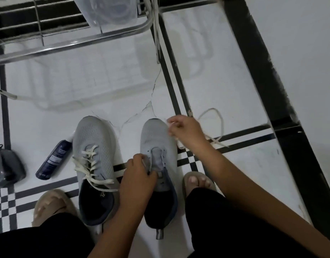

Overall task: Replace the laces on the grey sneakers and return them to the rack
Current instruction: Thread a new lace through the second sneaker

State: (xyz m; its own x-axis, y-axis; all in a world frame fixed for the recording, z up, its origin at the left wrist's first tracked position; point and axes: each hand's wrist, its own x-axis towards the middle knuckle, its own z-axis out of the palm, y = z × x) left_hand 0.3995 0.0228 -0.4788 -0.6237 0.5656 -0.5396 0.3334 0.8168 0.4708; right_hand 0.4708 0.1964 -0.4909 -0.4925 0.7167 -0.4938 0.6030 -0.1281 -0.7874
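Note:
Two grey sneakers stand side by side on the floor, toes pointing away from me. The left sneaker (94, 146) carries a loosened cream lace (89, 164). No lace shows in the eyelets of the right sneaker (156, 138). My left hand (140, 175) grips the right sneaker at its tongue and left eyelet side. My right hand (184, 131) is closed on a loose cream lace (214, 123) beside that shoe's toe; the lace loops over the floor to the right.
A metal wire rack (71, 40) stands ahead, with more laces (156, 28) hanging from its corner. A dark spray bottle (53, 159) lies left of the sneakers, a dark pouch (6, 168) further left. My sandalled feet (195, 181) flank the shoes. A black frame leg (272, 81) runs along the right.

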